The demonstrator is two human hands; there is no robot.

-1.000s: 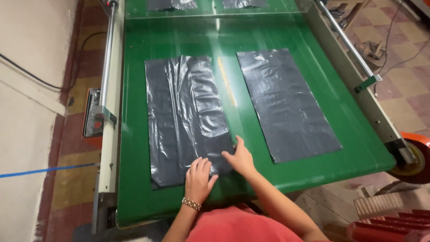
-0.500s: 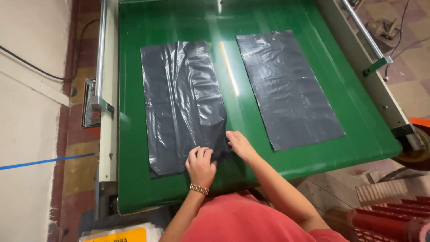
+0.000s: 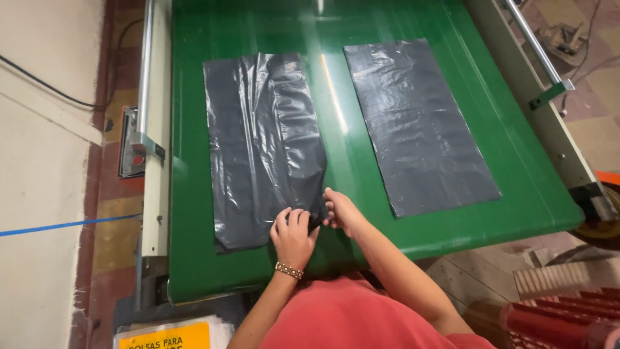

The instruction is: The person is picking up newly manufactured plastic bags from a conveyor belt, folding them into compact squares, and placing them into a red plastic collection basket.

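Hands now nearer the bag's corner than a second ago: left hand [image 3: 294, 234] and right hand [image 3: 341, 210] pinch the near right corner of the wrinkled dark plastic bag [image 3: 261, 145] lying on the green belt [image 3: 361, 220], gathering it.

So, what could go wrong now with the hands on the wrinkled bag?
1. Both hands, left hand and right hand, pinch the near corner of the wrinkled black plastic bag; a pull might drag the whole bag crooked on the green belt.
2. The thin film could stretch or tear at the pinched corner.
3. It might slide toward the flat bag beside it.
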